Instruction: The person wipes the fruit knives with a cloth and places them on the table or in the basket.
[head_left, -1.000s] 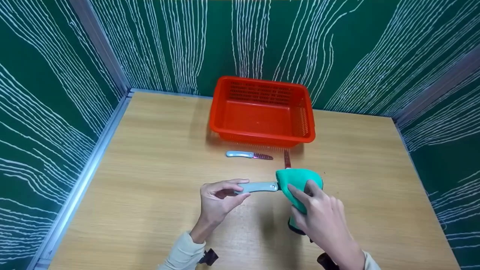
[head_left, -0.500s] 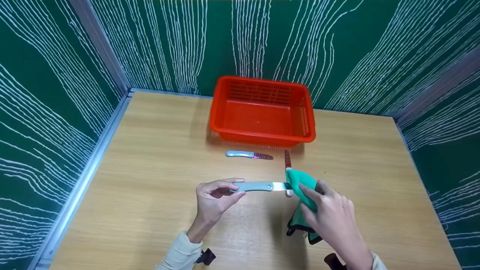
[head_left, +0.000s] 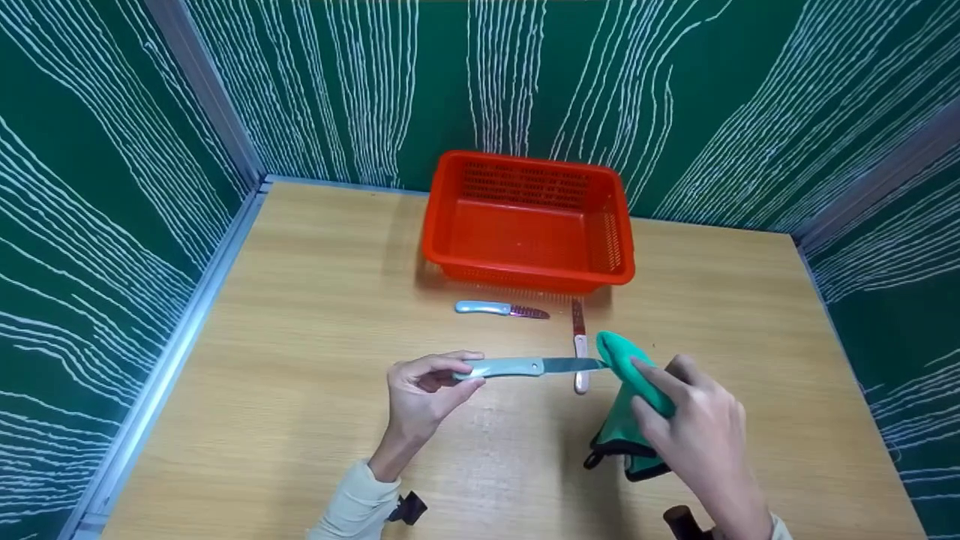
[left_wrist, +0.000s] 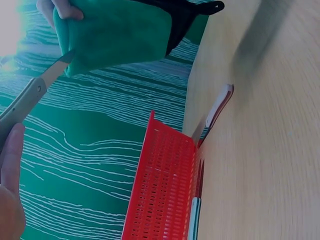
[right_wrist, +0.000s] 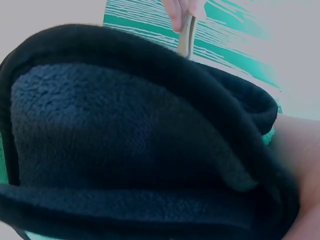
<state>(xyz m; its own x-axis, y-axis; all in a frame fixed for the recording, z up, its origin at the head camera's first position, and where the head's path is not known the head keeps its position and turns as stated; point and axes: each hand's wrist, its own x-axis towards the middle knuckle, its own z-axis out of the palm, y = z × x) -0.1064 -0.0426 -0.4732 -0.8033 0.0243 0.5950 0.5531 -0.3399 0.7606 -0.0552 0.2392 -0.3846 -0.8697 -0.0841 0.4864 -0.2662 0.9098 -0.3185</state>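
Note:
My left hand [head_left: 415, 401] pinches the pale grey-blue handle of a folding knife [head_left: 506, 367], its blade out and pointing right. A green cloth [head_left: 628, 412] with black edging and a small hanging loop is gripped in my right hand [head_left: 701, 424], folded over at its top. The knife's tip sits right at the cloth's fold; in the left wrist view the blade [left_wrist: 54, 72] overlaps the cloth's edge. Dark fleecy lining [right_wrist: 100, 120] fills the right wrist view and hides most of the right hand there.
Behind the hands, a red plastic basket [head_left: 517, 276] stands near the green, white-streaked wall [head_left: 435, 82]. In front of it lie a blue-handled knife [head_left: 484, 307] with a reddish blade and a white-handled knife [head_left: 581, 367] pointing toward the basket. All rest on a wooden table [head_left: 300, 322].
The right hand has drawn the cloth rightward along the blade, uncovering it from handle to near the tip. The left hand with the knife has shifted slightly left.

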